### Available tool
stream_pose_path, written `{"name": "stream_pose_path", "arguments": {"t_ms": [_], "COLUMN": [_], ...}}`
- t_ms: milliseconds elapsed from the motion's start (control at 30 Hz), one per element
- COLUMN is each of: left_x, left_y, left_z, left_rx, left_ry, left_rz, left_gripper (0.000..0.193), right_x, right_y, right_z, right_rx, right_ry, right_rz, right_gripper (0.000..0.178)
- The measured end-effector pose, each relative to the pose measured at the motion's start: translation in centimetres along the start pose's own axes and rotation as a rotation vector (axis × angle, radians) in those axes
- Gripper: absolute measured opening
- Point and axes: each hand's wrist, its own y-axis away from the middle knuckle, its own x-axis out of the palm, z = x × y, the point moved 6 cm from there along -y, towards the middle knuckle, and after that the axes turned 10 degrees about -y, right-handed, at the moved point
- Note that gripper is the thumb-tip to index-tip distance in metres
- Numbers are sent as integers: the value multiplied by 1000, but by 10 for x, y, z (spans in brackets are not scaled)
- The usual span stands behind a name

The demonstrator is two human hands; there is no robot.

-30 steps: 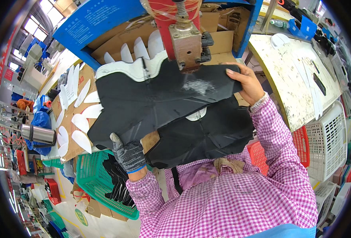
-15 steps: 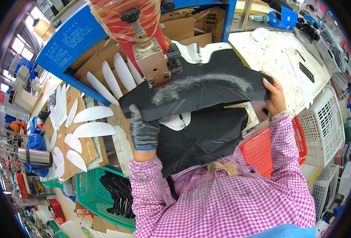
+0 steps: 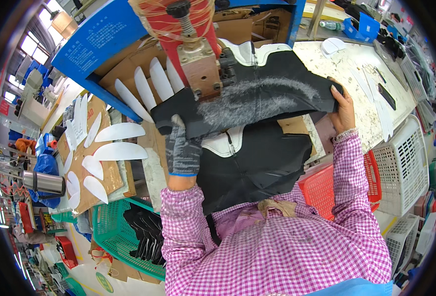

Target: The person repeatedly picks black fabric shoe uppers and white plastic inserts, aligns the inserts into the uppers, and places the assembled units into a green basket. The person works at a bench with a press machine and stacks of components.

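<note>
Both my hands stretch a black fabric-like piece [image 3: 282, 74] beneath a metal machine head [image 3: 202, 75] on a red arm. A pale, roughened band [image 3: 257, 104] curves across its surface. My left hand [image 3: 183, 152], in a grey striped glove, grips the left end with the thumb on top. At the right end, my bare right hand [image 3: 344, 109] pinches the edge, its thumb on the upper face and the fingers mostly underneath. White lining shows at the piece's far edge. Closer to me lies another black piece [image 3: 260, 170] with a white lined notch, over my lap.
White curved templates [image 3: 122, 151] are spread on cardboard at the left, with several more standing by the blue machine housing [image 3: 99, 44]. A green basket [image 3: 112, 232] holds black pieces. Red [image 3: 319, 190] and white baskets [image 3: 403, 165] stand right, below a worn white table [image 3: 356, 74].
The roughened area has widened downward, with a new pale patch toward the near edge. My hands have shifted the black piece slightly under the machine head; both grips stay. The whole view has shifted a little.
</note>
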Motion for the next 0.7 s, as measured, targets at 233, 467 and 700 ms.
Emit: {"name": "stream_pose_path", "arguments": {"t_ms": [233,467,700], "left_x": [-73,-37,-132], "left_y": [50,36,37], "left_z": [-66,-47,-77], "left_rx": [128,365,125], "left_ry": [167,-256,177], "left_rz": [-31,-95,-71], "left_gripper": [59,45,53], "right_x": [62,29,133], "right_y": [24,20,9], "right_z": [-73,-39,-98], "right_rx": [213,135,294], "right_ry": [-74,-45,-197], "right_rz": [260,-18,296], "right_gripper": [28,33,29]}}
